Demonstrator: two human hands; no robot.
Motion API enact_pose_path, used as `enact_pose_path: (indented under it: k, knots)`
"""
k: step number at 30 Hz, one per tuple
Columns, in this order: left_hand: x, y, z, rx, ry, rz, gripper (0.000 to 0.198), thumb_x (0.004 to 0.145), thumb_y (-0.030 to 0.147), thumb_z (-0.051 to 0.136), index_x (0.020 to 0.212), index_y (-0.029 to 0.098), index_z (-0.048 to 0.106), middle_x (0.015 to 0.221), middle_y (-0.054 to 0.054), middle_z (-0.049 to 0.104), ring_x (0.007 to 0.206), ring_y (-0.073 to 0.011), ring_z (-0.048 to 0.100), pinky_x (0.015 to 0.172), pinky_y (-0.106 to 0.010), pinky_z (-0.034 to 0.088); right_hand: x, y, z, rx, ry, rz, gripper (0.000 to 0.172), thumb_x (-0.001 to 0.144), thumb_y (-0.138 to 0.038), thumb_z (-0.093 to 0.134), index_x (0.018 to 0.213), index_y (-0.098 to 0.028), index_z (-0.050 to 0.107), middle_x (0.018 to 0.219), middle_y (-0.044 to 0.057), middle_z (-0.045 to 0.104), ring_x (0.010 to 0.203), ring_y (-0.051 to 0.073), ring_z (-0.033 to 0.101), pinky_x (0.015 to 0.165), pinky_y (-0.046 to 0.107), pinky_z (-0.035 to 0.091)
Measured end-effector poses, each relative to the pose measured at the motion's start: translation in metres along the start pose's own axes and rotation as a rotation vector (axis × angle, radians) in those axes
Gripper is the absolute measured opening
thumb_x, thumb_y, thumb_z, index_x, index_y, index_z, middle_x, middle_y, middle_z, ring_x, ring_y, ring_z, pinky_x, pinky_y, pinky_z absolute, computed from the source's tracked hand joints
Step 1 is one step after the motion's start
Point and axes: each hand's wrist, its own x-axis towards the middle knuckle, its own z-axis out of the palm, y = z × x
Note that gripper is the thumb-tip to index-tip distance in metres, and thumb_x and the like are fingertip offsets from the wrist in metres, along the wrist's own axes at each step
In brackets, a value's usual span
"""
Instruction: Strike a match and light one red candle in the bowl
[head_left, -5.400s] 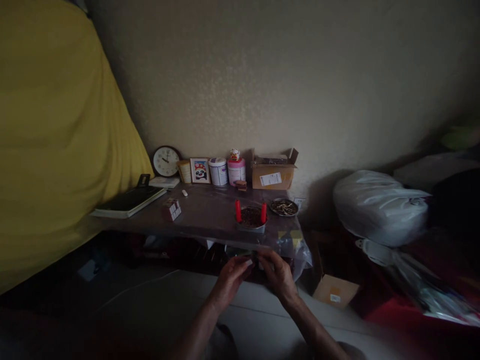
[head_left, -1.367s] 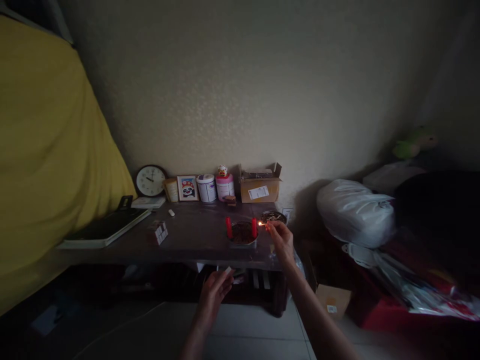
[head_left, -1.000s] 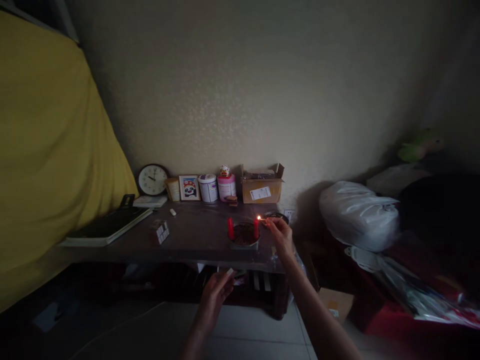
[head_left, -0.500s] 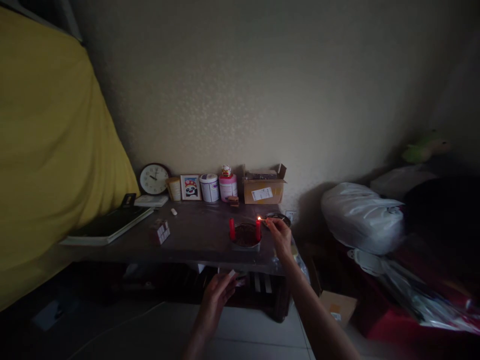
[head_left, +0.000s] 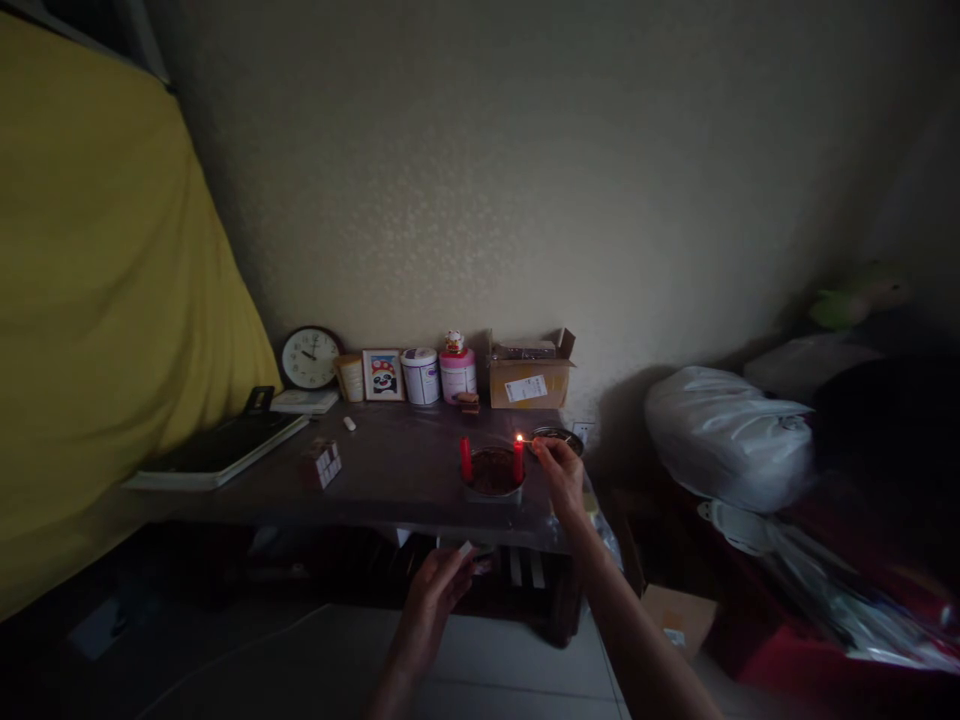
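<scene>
My right hand (head_left: pixel 559 472) pinches a burning match (head_left: pixel 527 441) at the top of the right red candle (head_left: pixel 518 464), where a small flame glows. The left red candle (head_left: pixel 466 460) stands upright with no flame on it. Both candles are at the sides of a round tin (head_left: pixel 493 494) with dark contents, near the table's front edge. Below that edge, my left hand (head_left: pixel 437 582) is closed around a small box, probably a matchbox (head_left: pixel 466 549), mostly hidden by the fingers.
Along the wall stand a clock (head_left: pixel 310 357), a panda picture (head_left: pixel 383 375), canisters (head_left: pixel 421 377) and a cardboard box (head_left: pixel 529 383). A round dish (head_left: pixel 556 436) lies behind my right hand. A small patterned box (head_left: pixel 322 463) sits left on the table (head_left: pixel 397 480).
The view has shifted very slightly. Both hands hold nearly the same pose, with the match flame still at the right candle's top.
</scene>
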Motion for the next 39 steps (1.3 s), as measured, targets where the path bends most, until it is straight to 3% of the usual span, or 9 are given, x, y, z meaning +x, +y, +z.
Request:
enact_pose_path:
  k: [15, 26, 39]
  knots:
    - [-0.001, -0.001, -0.001, -0.01, -0.017, 0.004, 0.026, 0.065, 0.039, 0.073, 0.077, 0.018, 0.065, 0.09, -0.007, 0.071, 0.084, -0.0196, 0.065, 0.072, -0.029, 0.048, -0.003, -0.019, 0.002, 0.105, -0.021, 0.03, 0.032, 0.062, -0.048, 0.068, 0.07, -0.017, 0.061, 0.065, 0.001, 0.064, 0.059, 0.014, 0.056, 0.056, 0.027, 0.045]
    - [0.003, -0.004, -0.002, -0.031, -0.038, -0.005, 0.025, 0.067, 0.037, 0.072, 0.078, 0.017, 0.063, 0.095, -0.008, 0.071, 0.084, -0.0169, 0.064, 0.073, -0.026, 0.048, 0.009, -0.05, -0.017, 0.113, -0.054, 0.033, 0.024, 0.064, -0.04, 0.068, 0.072, -0.018, 0.062, 0.066, -0.001, 0.063, 0.058, 0.013, 0.056, 0.059, 0.027, 0.045]
    - [0.006, -0.006, -0.005, -0.02, -0.025, -0.024, 0.025, 0.067, 0.038, 0.072, 0.079, 0.018, 0.063, 0.094, -0.008, 0.071, 0.085, -0.0181, 0.065, 0.074, -0.027, 0.048, 0.006, -0.014, -0.011, -0.078, -0.071, 0.014, 0.028, 0.064, -0.041, 0.065, 0.072, -0.014, 0.064, 0.072, 0.004, 0.065, 0.068, 0.018, 0.057, 0.064, 0.029, 0.043]
